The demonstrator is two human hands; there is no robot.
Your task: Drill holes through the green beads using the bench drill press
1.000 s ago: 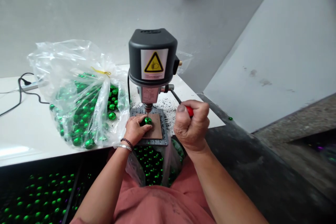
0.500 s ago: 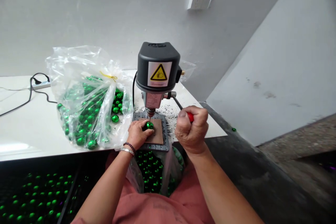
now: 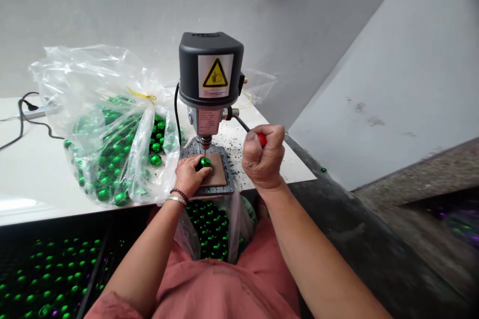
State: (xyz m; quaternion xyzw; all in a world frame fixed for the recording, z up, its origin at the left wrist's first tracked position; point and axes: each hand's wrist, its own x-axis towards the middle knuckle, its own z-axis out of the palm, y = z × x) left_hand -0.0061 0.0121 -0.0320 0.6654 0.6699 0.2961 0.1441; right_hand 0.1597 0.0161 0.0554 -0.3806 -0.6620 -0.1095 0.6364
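One green ball (image 3: 205,162) sits pinched in our left hand (image 3: 188,174), drill (image 3: 211,79) above. Our right hand (image 3: 265,159) clasps a knob (image 3: 262,139).

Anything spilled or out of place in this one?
Yes: a lone green ball lies on the floor near the wall, apart from the others, and dark specks litter the table around the drill press.

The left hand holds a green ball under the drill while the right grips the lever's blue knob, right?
Not quite: in the head view the knob is red. The left hand holds a green ball under the drill; the right hand grips it.
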